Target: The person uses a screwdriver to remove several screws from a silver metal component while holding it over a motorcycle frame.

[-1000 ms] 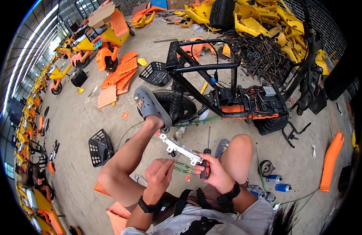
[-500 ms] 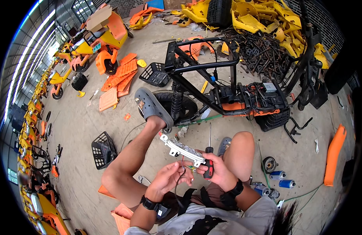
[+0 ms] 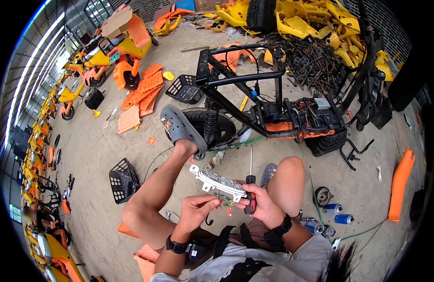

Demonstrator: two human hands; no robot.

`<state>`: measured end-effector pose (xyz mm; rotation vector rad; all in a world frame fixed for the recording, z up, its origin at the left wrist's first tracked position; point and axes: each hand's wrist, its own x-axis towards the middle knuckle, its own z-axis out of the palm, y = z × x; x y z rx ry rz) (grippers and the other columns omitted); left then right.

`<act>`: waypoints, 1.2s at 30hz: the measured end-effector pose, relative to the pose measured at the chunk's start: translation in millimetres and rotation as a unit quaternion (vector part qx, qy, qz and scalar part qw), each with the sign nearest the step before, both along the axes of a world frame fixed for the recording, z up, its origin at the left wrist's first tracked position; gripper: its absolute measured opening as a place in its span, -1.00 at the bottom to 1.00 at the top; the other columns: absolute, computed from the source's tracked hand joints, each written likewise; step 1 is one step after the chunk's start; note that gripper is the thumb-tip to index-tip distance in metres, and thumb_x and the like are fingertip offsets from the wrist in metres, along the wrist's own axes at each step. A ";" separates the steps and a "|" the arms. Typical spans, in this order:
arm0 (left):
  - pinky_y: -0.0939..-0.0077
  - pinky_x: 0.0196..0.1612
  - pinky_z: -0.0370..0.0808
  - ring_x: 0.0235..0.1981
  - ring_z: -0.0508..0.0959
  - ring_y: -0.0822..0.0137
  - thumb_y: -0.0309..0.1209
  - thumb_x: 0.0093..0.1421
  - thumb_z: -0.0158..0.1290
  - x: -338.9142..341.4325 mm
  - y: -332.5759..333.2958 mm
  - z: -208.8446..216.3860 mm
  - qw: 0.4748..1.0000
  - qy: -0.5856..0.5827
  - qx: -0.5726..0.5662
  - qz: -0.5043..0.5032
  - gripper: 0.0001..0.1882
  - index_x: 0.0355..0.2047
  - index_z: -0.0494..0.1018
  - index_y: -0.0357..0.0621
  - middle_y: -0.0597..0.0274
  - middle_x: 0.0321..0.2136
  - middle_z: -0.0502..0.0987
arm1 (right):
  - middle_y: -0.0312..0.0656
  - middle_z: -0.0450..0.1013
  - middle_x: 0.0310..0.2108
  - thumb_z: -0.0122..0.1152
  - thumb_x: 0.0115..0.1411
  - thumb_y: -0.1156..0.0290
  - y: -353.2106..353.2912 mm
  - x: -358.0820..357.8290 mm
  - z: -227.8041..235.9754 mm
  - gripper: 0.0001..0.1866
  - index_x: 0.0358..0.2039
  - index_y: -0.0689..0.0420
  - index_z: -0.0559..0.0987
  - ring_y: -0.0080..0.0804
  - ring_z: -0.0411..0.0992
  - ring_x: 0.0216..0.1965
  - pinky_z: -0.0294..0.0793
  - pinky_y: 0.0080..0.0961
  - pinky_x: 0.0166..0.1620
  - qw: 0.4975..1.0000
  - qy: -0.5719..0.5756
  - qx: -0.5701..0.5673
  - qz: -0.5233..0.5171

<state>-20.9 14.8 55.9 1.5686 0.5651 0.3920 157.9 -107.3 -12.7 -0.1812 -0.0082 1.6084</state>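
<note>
My right hand [image 3: 266,207] is closed round the red and black handle of a screwdriver [image 3: 250,202], its shaft pointing away from me. The same hand also grips one end of a white lamp unit [image 3: 219,183] with mounting tabs and a patterned lens. Thin green and yellow wires [image 3: 225,199] come from under the lamp. My left hand [image 3: 197,211] pinches these wires between thumb and fingers, close below the lamp. A small red connector [image 3: 229,212] dangles between the hands, and a dark cable end [image 3: 209,220] curls beneath the left fingers.
A stripped black scooter frame [image 3: 245,84] stands ahead, by my foot. Black baskets [image 3: 124,181] and orange panels [image 3: 144,91] lie leftward. Blue cans [image 3: 344,219] and a long orange panel [image 3: 401,185] are at right. Yellow panels [image 3: 311,23] and dark metal parts [image 3: 315,63] are heaped behind.
My left hand has turned and closed on the wires beneath the lamp, where its fingers were looser before. The lamp has tilted slightly, while the right hand keeps its hold.
</note>
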 end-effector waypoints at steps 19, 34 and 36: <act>0.47 -0.51 0.48 -0.53 0.53 0.32 -0.63 0.01 0.24 8.4 -0.3 -16.3 0.838 -0.007 0.536 0.105 -0.82 -0.33 0.56 -0.28 0.14 -0.40 0.60 | -0.28 0.42 -0.34 0.12 0.25 0.37 6.3 -8.4 -3.9 -0.65 0.03 0.20 0.43 -0.57 0.29 -0.54 0.29 -0.54 -0.41 0.986 -0.003 -0.163 -0.019; 0.36 -0.42 0.34 -0.52 0.36 0.26 -0.10 0.44 -0.29 -4.2 2.8 -27.3 0.821 -0.087 -0.554 -0.107 -0.52 -0.11 0.41 -0.31 0.17 -0.52 0.39 | -0.27 0.47 -0.29 0.11 0.25 0.38 3.0 -0.6 -3.8 -0.59 0.09 0.20 0.42 -0.60 0.31 -0.53 0.32 -0.57 -0.42 0.999 -0.021 -0.045 -0.017; 0.37 -0.42 0.34 -0.51 0.36 0.28 -0.13 0.43 -0.25 -11.1 4.1 -38.1 0.793 -0.115 -0.578 -0.152 -0.56 -0.12 0.42 -0.30 0.18 -0.52 0.39 | -0.27 0.46 -0.31 0.12 0.24 0.38 1.3 -0.4 -1.2 -0.59 0.10 0.21 0.42 -0.61 0.31 -0.53 0.32 -0.57 -0.43 0.999 -0.024 -0.041 -0.012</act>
